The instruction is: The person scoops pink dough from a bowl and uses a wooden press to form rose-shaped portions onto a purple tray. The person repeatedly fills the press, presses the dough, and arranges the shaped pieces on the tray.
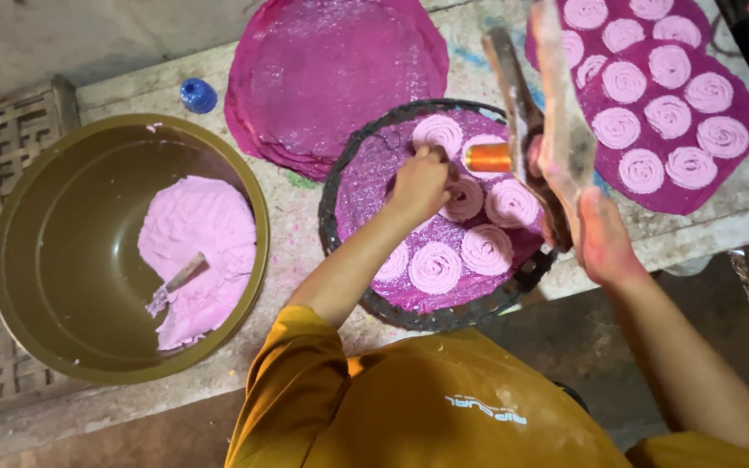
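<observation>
The wooden press [548,113] is motion-blurred; the right hand [602,236] sits partly behind it, and the spiral-covered cloth [739,139] runs past the top edge.

Stone bench [305,204]: round tray [340,186] mid, big bowl [19,260] left of it, purple cloths [340,69] behind, blue spool [198,94] too.

Inspection finds no packages, signs or screens anywhere on the work surface. The one label-like item is a small pale printed mark [485,409] on the chest of the mustard-yellow shirt [418,407], lower centre of the frame, seen upside down from above.
</observation>
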